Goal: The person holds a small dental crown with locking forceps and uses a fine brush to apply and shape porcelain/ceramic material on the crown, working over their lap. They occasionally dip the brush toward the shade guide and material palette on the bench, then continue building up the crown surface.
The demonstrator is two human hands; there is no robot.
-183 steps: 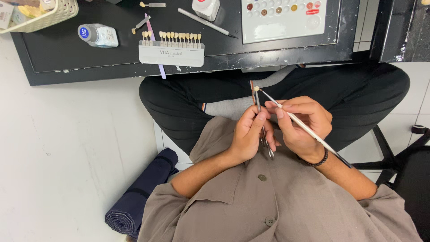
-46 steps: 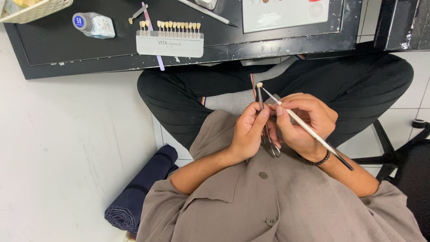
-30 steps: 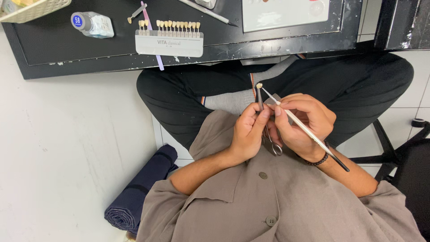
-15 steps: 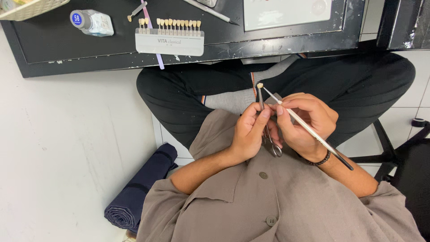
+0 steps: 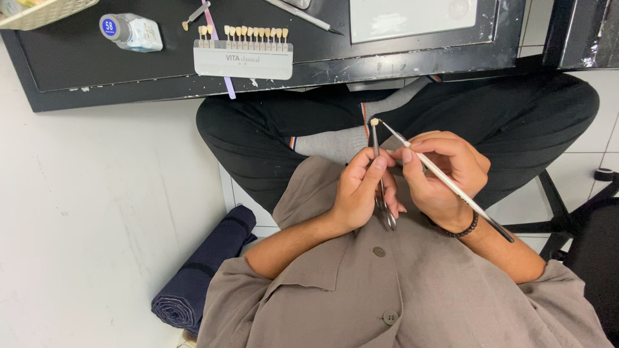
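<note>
Head view showed us looking down at our own lap, where our left hand (image 5: 361,193) was closed around a pair of metal tweezers (image 5: 380,177), thumb and fingers pinching the shaft. The tweezers stood nearly upright and gripped a small cream-coloured tooth (image 5: 374,122) at their tip, just above our hands. Our right hand (image 5: 445,174) was closed on a thin brush (image 5: 445,183), held like a pen, its long handle running down past the wrist, where we wore a dark bead bracelet (image 5: 465,227). The brush tip touched the tooth. Both hands met in front of our grey-brown shirt (image 5: 412,290), over our crossed black trousers (image 5: 284,129). Above the tooth stood a black desk (image 5: 77,71), and on it lay a grey holder with a row of sample teeth (image 5: 244,55), up and to the left of the tooth. Farther left of that holder lay a small bottle with a blue cap (image 5: 129,31). Down and left of our hands, a rolled dark blue cloth (image 5: 203,270) rested on the white floor (image 5: 84,212).
</note>
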